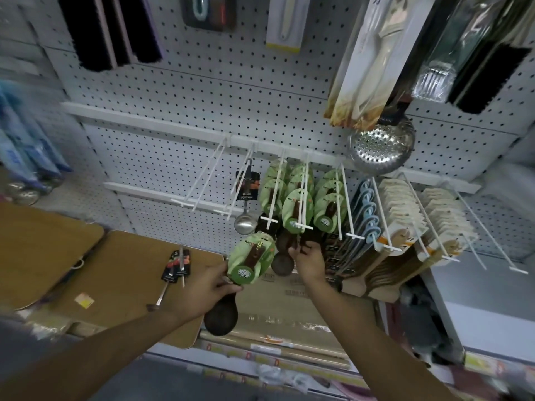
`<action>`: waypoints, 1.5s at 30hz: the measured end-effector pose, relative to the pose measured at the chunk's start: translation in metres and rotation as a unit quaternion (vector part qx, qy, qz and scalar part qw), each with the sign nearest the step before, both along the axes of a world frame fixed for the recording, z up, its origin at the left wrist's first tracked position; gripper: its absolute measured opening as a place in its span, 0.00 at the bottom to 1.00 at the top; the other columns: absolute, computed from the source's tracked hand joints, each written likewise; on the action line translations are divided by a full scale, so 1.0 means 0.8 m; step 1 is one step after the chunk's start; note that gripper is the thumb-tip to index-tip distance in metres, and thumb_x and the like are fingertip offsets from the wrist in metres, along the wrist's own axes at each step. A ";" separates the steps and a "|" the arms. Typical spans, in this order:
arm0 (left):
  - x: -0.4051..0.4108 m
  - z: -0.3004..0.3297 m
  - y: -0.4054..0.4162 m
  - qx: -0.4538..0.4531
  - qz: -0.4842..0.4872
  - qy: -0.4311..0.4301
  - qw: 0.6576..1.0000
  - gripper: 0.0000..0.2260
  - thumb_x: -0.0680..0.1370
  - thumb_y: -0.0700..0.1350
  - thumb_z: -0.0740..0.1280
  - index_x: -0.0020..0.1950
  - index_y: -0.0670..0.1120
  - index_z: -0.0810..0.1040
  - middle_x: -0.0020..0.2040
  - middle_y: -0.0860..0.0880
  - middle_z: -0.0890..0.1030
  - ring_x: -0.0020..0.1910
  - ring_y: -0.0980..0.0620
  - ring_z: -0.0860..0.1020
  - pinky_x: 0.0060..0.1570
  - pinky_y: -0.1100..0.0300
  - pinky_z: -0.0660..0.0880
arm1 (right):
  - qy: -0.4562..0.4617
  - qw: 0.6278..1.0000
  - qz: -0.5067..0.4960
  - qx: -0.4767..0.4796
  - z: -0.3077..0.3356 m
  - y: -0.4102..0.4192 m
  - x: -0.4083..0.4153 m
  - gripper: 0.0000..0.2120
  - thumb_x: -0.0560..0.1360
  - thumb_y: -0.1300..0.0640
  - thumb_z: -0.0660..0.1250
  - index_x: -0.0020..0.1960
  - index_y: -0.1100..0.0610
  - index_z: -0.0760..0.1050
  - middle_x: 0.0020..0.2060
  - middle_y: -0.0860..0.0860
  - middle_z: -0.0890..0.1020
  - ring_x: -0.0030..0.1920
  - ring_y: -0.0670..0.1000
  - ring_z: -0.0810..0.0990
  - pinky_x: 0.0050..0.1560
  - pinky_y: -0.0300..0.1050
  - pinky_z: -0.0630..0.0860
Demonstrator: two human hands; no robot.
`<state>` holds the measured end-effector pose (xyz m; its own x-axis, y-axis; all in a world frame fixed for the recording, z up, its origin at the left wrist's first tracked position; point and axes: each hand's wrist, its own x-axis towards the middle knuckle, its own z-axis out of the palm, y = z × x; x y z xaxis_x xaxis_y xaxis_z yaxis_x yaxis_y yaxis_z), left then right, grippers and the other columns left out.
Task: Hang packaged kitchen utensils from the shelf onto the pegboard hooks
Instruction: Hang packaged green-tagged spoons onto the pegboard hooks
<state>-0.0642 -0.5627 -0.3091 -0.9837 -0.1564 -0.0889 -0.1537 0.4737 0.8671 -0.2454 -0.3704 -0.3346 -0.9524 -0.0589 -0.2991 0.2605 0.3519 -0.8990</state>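
My left hand [202, 290] grips a dark wooden spoon on a green oval card [251, 261], held just below the white pegboard hooks [272, 198]. My right hand [308, 260] reaches up under the middle hook and holds the dark handles of the green-carded spoons [298, 204] that hang there in three rows. Two black-carded metal utensils [176, 266] lie on the wooden boards [121, 273] of the shelf at the left. A steel ladle [245, 221] with a black card hangs alone on a hook to the left of the green cards.
Two bare hooks [202, 180] stick out at the left of the rail. Blue utensils [366, 209] and beige carded packs [405, 209] fill the hooks to the right. A perforated steel skimmer [380, 146], boxed knives and brushes hang overhead. Flat cartons [289, 308] lie below.
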 end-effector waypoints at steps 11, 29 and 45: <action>-0.010 -0.001 0.005 0.007 -0.028 -0.001 1.000 0.17 0.76 0.41 0.74 0.63 0.49 0.78 0.53 0.55 0.85 0.51 0.58 0.83 0.56 0.56 0.79 | -0.003 0.952 0.272 -0.140 0.044 -0.003 0.109 0.20 0.68 0.75 0.73 0.53 0.56 0.76 0.51 0.52 0.83 0.49 0.44 0.83 0.52 0.36 0.78; -0.031 -0.047 0.015 0.033 -0.030 0.008 0.999 0.19 0.73 0.45 0.77 0.57 0.62 0.75 0.49 0.55 0.84 0.51 0.59 0.80 0.50 0.64 0.76 | 0.028 0.973 0.101 -0.205 0.034 -0.028 0.116 0.13 0.75 0.68 0.69 0.59 0.66 0.78 0.51 0.61 0.85 0.46 0.50 0.85 0.47 0.44 0.81; -0.073 -0.062 0.000 0.083 -0.004 0.014 0.996 0.16 0.74 0.45 0.76 0.59 0.54 0.79 0.48 0.56 0.85 0.50 0.56 0.83 0.53 0.45 0.80 | 0.068 0.976 0.120 -0.169 0.020 -0.046 0.071 0.12 0.76 0.65 0.69 0.59 0.62 0.78 0.50 0.54 0.85 0.52 0.52 0.84 0.52 0.46 0.80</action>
